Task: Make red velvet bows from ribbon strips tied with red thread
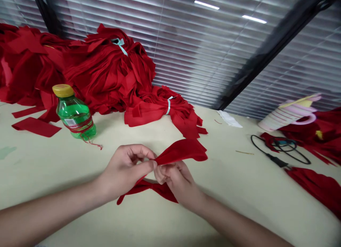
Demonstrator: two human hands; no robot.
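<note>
Red fabric [183, 150] is flaring above the surface [234, 201], well short of its far edge; the left hand [124, 174] is pinching its narrowed part, presumably to hold folds together. The right hand [182, 185] is lying curled beneath, its hold hidden, while tied bundles [114, 71] are lining that edge, likely for reach.

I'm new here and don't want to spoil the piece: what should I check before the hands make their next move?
1. Left hand pinching the red fabric piece at its narrow end: ok.
2. Right hand gripping too: cannot tell; its fingertips are partly hidden.
3. Bow-shaped red piece below separate from the held one: cannot tell.
4. Green plastic bottle upright, yellow cap on: ok.
5. Red thread fully wound: not ok; an end trails loose.
6. Black cable away from both hands: ok.
</note>
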